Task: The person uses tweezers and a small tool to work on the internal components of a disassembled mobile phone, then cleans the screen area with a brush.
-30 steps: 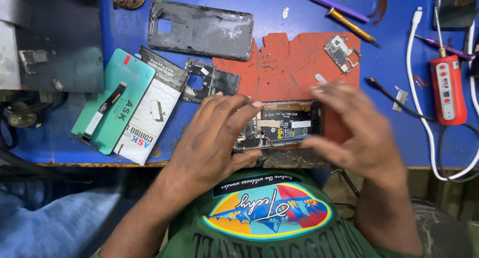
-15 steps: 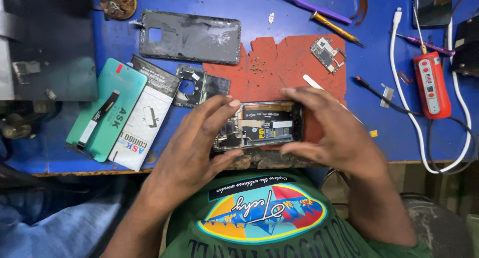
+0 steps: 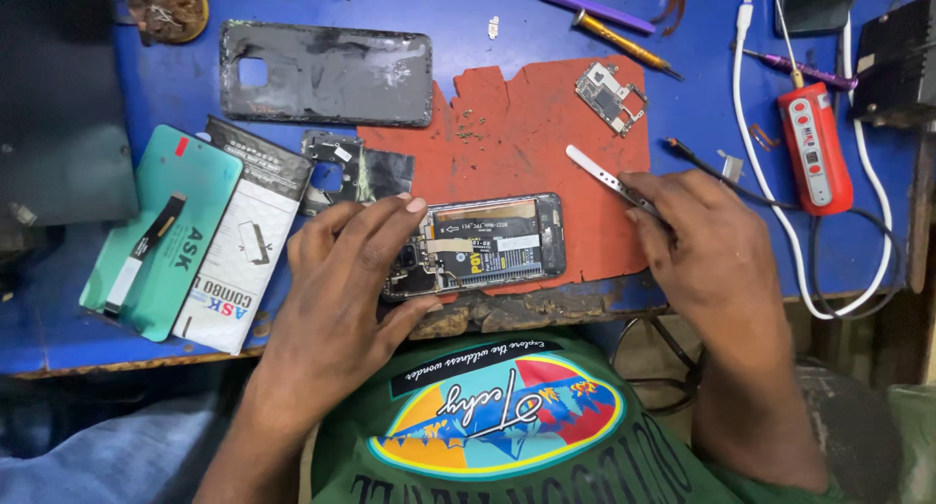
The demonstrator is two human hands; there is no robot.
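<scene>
Opened phone (image 3: 483, 246), back removed, lies lower centre of frame on the red mat (image 3: 546, 124) near the bench (image 3: 702, 36) front edge. Left hand (image 3: 341, 290) clamps its left end, thumb below and fingers over the top. Right hand (image 3: 707, 255), centre right, pinches a thin metal pry tool (image 3: 600, 177); its tip points up-left, apart from the phone. Loose circuit board (image 3: 612, 96) upper right on mat; grey back cover (image 3: 327, 73) upper left.

Risk, judged: small screws scattered on the mat could roll off; a slipping tool could nick the exposed flex cables.
</scene>
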